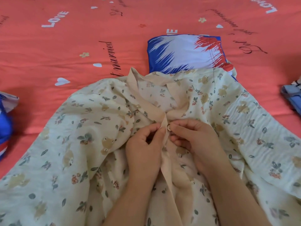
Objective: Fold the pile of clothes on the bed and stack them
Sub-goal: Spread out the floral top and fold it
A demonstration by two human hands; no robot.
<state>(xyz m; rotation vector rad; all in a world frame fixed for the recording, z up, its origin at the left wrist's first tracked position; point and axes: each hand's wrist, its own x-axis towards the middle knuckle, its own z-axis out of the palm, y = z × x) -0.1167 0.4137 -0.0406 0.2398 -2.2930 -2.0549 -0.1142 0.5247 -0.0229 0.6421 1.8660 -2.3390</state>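
Both hands pinched the floral shirt (pixel 97 128), I saw: left hand (pixel 145 149) its placket (pixel 164 120), right hand (pixel 195 139) its button (pixel 168 128); collar (pixel 135 75) pointed toward the blue cloth (pixel 184 51).

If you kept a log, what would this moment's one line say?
step: handling button on floral shirt | left hand: pinches placket | right hand: pinches button | folded blue garment: beyond shirt

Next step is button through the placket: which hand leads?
Probably right. The right hand pinches the button on the floral shirt; the left hand pinches the beige placket beside it, better suited to steadying.
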